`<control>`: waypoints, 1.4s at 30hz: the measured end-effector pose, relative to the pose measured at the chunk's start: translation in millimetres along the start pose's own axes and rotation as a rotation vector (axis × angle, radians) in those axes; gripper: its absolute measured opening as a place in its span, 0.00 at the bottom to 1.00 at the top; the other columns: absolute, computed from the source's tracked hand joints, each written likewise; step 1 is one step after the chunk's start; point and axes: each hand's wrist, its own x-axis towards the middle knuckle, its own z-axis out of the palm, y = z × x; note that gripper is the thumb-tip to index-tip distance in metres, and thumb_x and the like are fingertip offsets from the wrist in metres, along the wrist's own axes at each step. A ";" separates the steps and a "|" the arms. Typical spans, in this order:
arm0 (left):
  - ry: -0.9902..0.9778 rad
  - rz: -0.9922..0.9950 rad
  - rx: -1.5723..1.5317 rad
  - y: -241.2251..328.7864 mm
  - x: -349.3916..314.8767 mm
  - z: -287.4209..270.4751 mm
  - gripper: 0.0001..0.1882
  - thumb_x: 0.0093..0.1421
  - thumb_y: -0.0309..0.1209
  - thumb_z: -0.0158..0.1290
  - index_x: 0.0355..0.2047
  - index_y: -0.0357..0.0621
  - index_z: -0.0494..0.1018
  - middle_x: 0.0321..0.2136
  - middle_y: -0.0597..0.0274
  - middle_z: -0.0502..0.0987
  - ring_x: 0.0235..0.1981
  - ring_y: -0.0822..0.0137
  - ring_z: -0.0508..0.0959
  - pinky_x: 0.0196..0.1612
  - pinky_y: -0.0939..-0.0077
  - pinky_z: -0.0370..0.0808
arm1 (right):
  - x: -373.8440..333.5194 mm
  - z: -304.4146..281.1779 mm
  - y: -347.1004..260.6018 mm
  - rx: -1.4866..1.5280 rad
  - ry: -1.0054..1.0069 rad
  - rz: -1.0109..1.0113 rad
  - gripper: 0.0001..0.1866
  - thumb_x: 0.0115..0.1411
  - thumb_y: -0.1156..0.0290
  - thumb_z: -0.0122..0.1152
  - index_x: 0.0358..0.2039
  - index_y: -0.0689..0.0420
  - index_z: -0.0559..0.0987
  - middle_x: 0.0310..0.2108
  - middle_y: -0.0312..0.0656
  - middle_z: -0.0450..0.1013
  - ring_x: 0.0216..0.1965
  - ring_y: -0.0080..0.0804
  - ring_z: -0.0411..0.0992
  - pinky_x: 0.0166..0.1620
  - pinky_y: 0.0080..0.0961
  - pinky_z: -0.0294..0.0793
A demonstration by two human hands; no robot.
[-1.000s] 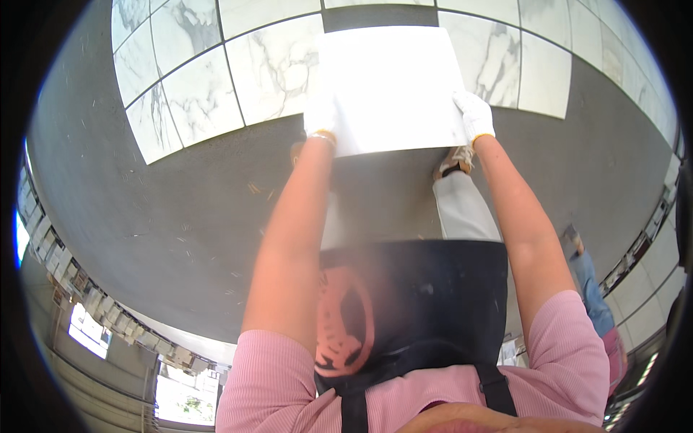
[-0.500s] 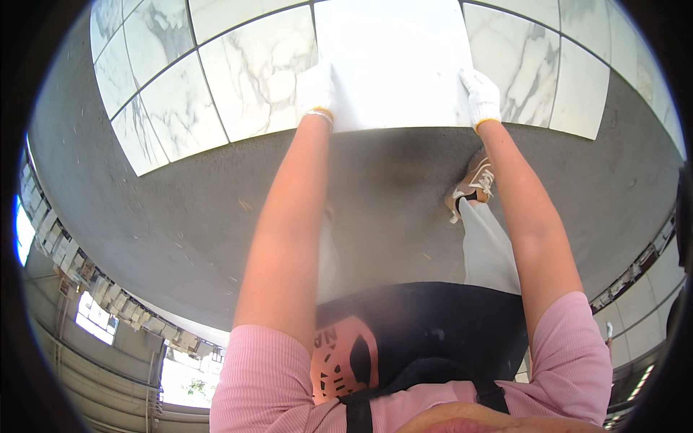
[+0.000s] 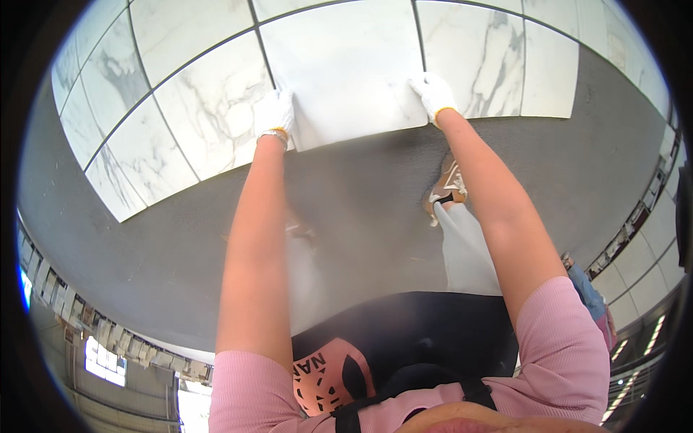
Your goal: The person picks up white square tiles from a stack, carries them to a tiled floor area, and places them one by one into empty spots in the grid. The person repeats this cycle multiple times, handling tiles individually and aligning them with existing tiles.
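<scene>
A white slab (image 3: 346,76) sits between grey-veined tiles (image 3: 216,108) arrayed on the grey floor (image 3: 361,198); the gloved left hand (image 3: 276,114) and right hand (image 3: 434,95) meet its opposite side edges. Whether the fingers pinch it cannot be told.

bright | window (image 3: 105,361) blown out | edges bowed (fisheye) | centre hazy

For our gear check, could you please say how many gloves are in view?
2: one on the left hand, one on the right hand, either side of the middle tile; others may be hidden.
</scene>
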 end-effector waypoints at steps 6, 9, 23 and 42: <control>0.180 -0.016 -0.016 17.7 -30.5 -4.6 0.25 0.65 0.48 0.48 0.49 0.41 0.79 0.43 0.42 0.82 0.47 0.47 0.81 0.53 0.59 0.74 | 7.8 0.4 5.1 -0.020 -0.019 0.011 0.19 0.63 0.57 0.64 0.45 0.61 0.80 0.40 0.45 0.78 0.41 0.32 0.73 0.48 0.30 0.72; 0.247 -0.073 -0.223 -9.0 -60.3 -8.3 0.25 0.65 0.47 0.47 0.52 0.42 0.78 0.46 0.43 0.81 0.49 0.48 0.80 0.55 0.58 0.73 | 5.7 5.9 7.4 0.045 0.022 0.004 0.20 0.64 0.57 0.64 0.46 0.61 0.80 0.41 0.46 0.78 0.41 0.32 0.73 0.48 0.30 0.72; 0.069 -0.314 -0.304 -33.3 -111.6 60.3 0.34 0.59 0.44 0.54 0.66 0.52 0.67 0.46 0.46 0.81 0.48 0.51 0.81 0.55 0.59 0.73 | -8.6 5.5 -12.4 -0.311 0.066 -0.017 0.26 0.66 0.47 0.53 0.45 0.60 0.80 0.46 0.59 0.78 0.50 0.55 0.75 0.54 0.43 0.72; 0.005 -0.234 -0.464 -38.1 -104.5 65.5 0.34 0.59 0.37 0.54 0.67 0.48 0.64 0.51 0.42 0.78 0.53 0.47 0.78 0.58 0.57 0.72 | -47.1 -11.1 5.7 -0.256 0.107 0.014 0.28 0.57 0.57 0.65 0.57 0.55 0.77 0.50 0.49 0.79 0.50 0.44 0.78 0.56 0.35 0.74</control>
